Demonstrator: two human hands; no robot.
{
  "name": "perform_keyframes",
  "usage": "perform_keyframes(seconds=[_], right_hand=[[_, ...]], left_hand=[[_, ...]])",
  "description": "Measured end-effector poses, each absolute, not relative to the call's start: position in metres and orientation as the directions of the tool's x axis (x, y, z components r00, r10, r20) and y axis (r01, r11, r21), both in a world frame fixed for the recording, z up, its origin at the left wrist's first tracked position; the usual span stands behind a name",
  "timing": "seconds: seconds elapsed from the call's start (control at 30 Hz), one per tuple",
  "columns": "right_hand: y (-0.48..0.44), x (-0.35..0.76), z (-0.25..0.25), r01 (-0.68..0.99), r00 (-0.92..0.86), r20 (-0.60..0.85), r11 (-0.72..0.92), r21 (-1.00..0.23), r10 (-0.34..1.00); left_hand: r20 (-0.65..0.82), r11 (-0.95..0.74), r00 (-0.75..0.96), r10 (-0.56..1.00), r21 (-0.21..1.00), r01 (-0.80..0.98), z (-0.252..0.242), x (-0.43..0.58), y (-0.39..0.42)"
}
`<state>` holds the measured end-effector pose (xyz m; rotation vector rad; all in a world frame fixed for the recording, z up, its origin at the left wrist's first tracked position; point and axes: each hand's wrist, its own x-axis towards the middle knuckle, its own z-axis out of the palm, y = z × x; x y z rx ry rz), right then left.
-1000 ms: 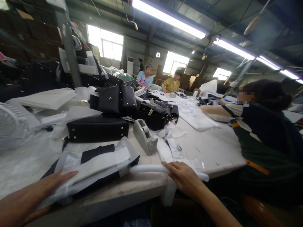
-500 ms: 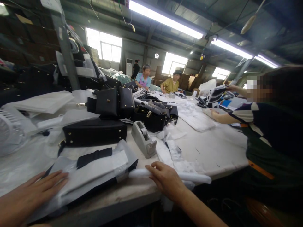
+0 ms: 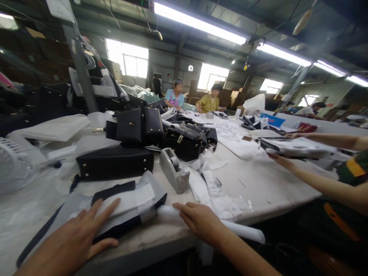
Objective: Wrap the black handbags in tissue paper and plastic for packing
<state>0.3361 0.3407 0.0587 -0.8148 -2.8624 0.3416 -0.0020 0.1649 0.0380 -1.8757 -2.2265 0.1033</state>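
My left hand (image 3: 75, 240) lies flat with spread fingers on a black bag wrapped in white paper (image 3: 126, 203) at the near table edge. My right hand (image 3: 201, 220) rests palm down, fingers stretched out, on a rolled white paper tube (image 3: 244, 231) that runs along the table edge to the right of the wrapped bag. Neither hand grips anything.
A grey tape dispenser (image 3: 174, 170) stands just behind my hands. Black handbags (image 3: 114, 162) and a further cluster of bags (image 3: 184, 142) crowd the middle. A white fan (image 3: 13, 161) sits far left. A co-worker's arms (image 3: 313, 180) reach in from the right; other people sit at the far end.
My left hand has slid right and further onto the wrapped bag. My right hand has shifted left along the paper tube. The co-worker at right has leaned back, leaving only arms in view.
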Motion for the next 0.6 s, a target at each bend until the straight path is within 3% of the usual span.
perform_keyframes(seconds=[0.1,0.17,0.27,0.33,0.43,0.53,0.6], right_hand=[[0.344,0.334,0.053,0.48,-0.838,0.156,0.842,-0.244,0.523],[0.344,0.331,0.048,0.49,-0.822,0.25,0.859,-0.146,0.511],[0.339,0.325,0.041,0.482,-0.814,0.404,0.874,0.069,0.417],[0.339,0.323,0.035,0.454,-0.808,0.475,0.882,0.125,0.348],[0.347,0.321,0.03,0.398,-0.779,0.515,0.917,-0.036,0.358],[0.365,0.321,0.031,0.294,-0.804,0.418,0.894,-0.339,0.423],[0.379,0.321,0.037,0.226,-0.853,0.336,0.864,-0.45,0.399]], left_hand=[[0.031,0.099,-0.094,0.995,-0.299,0.949,0.041,0.005,0.168],[0.028,0.072,-0.066,0.997,-0.306,0.949,0.038,0.002,0.17],[0.043,0.017,-0.008,0.999,-0.196,0.981,0.033,-0.008,0.169],[0.037,0.0,0.005,0.999,-0.122,0.993,0.034,-0.011,0.17],[-0.009,0.013,-0.015,1.0,-0.128,0.992,0.043,-0.007,0.173],[-0.069,0.03,-0.041,0.997,-0.152,0.988,0.051,-0.001,0.175],[-0.068,0.035,-0.044,0.997,-0.136,0.99,0.051,0.0,0.175]])
